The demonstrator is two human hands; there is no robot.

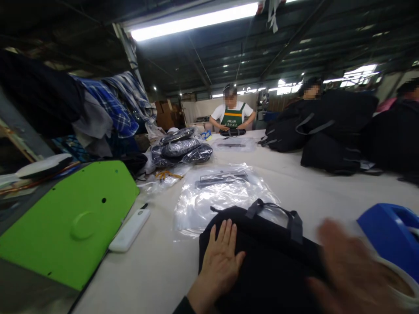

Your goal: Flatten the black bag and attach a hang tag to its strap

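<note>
A black bag (268, 266) with a grey strap handle lies on the pale table at the front. My left hand (222, 257) rests flat on the bag's left part, fingers extended and holding nothing. My right hand (350, 266) is smeared by motion over the bag's right side; whether it touches the bag cannot be made out. Just beyond the bag, a clear plastic bag (222, 196) with dark printing lies flat, partly under the bag's far edge.
Wrapped dark bundles (180, 148) are heaped beyond, left of centre. A green panel (75, 218) and white device (131, 229) are at left. A blue holder (389, 235) is at right, black bags (330, 148) behind it. A person (232, 115) in a green apron stands across the table (288, 183).
</note>
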